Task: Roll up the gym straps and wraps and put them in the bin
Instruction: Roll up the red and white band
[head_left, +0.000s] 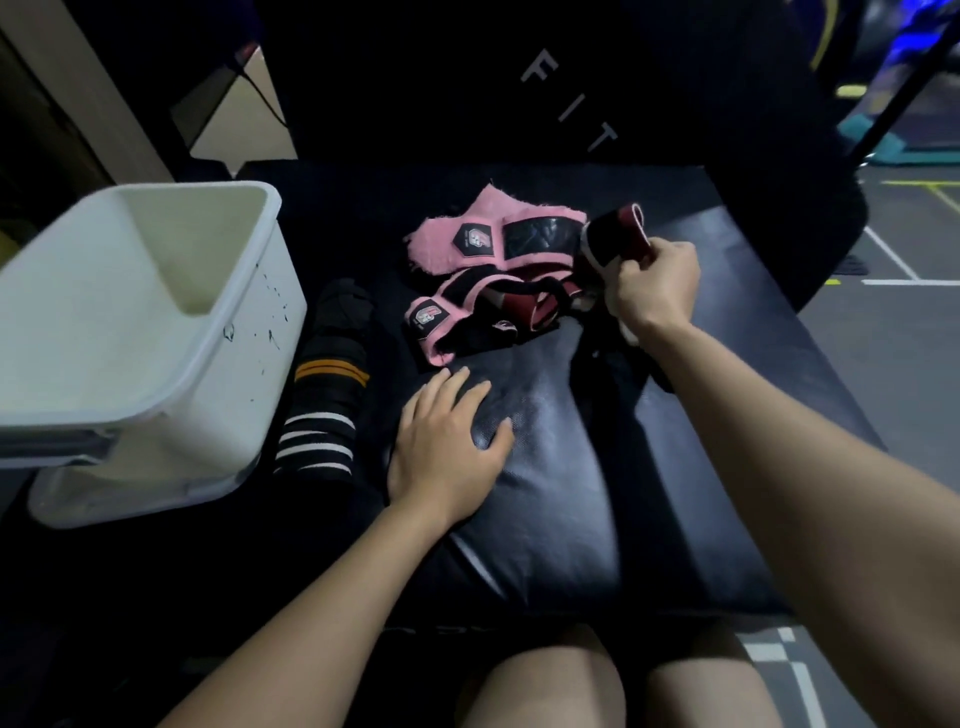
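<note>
In the right hand (655, 291), fingers curled round it, a dark red wrap (618, 234) is lifted off the pad (561, 499), apparently part rolled. Just left of that grip lies the pink strap pile (483, 275), unrolled; further left, black striped wraps (324, 395) beside the white bin (156, 332), which appears empty. The left hand (447, 441) rests flat, holding nothing.

Right hand (655, 291) pinches a dark red wrap (615, 240) at the far right of the black padded bench (545, 519), lifting its end. Left hand (445, 441) lies flat, fingers spread, on the pad. Pink straps (483, 270) are heaped just beyond it. Black striped wraps (324, 395) lie beside the tilted white bin (171, 395), left.
</note>
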